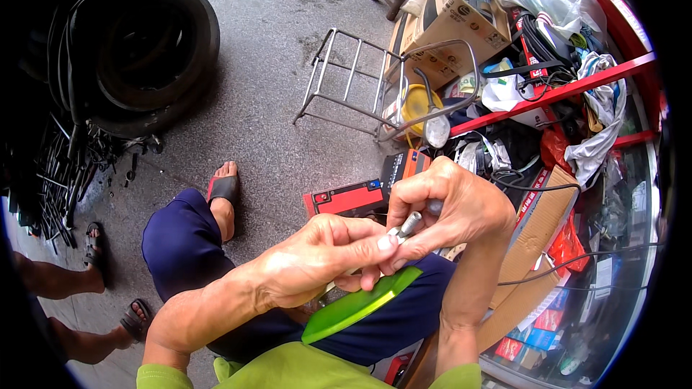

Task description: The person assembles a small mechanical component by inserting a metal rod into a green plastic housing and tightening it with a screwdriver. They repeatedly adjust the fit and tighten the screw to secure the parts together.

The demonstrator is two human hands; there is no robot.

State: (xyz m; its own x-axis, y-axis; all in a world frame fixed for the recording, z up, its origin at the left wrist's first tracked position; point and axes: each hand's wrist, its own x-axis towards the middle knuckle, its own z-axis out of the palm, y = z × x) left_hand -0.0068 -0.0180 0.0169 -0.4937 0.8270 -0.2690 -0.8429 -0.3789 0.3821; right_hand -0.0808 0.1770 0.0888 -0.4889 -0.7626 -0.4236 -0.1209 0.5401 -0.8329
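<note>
My left hand (321, 248) and my right hand (459, 205) meet in front of my lap, both with closed fingers. Between them a threaded metal bolt (410, 223) pokes up, gripped by the thumbs and fingertips of both. Its lower part is hidden behind my fingers. Just under my left fingers is a glossy bright green curved plastic piece (360, 307), tilted above my thigh. Whether it joins the bolt is hidden.
Ahead stand a metal rack (353, 75) and a red and black case (346, 200). Cardboard boxes (461, 25) and a cluttered red-framed shelf (569, 86) line the right. Black tyres (194, 57) are stacked at left. Another person's sandalled foot (135, 320) is at lower left.
</note>
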